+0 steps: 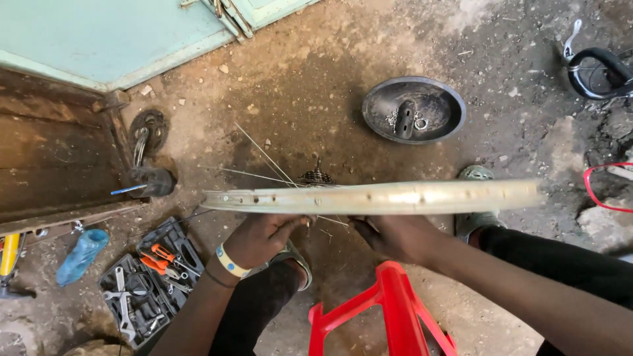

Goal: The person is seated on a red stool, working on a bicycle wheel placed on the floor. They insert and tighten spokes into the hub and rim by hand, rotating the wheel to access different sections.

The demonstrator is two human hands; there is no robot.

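Nearest the camera stands a red plastic stool [395,310], its top edge between the person's forearms. Just beyond it, the left hand [264,237], with a yellow band at the wrist, curls its fingers up around the lower edge of a pale, worn metal bicycle wheel rim [395,197], gripping it. The right hand [395,236] closes on the same edge just beside the left, fingers wrapped under the rim. The rim is held edge-on and roughly level above the dirt floor [316,86], stretching from left of the hands to well past the right one. Thin loose metal spokes [264,158] fan out behind it, and a dark toothed sprocket cluster [315,176] shows just above the rim's edge.

To the left, on the floor, lies an open black tool case [142,287] holding wrenches and orange-handled pliers, with a crumpled blue plastic bottle [80,256] beside it. A grey sandal [476,217] shows at the right, partly hidden by the rim.

Farther off sits a round black dish [435,105] with small metal parts in it, and beyond, a pale green door [99,39].
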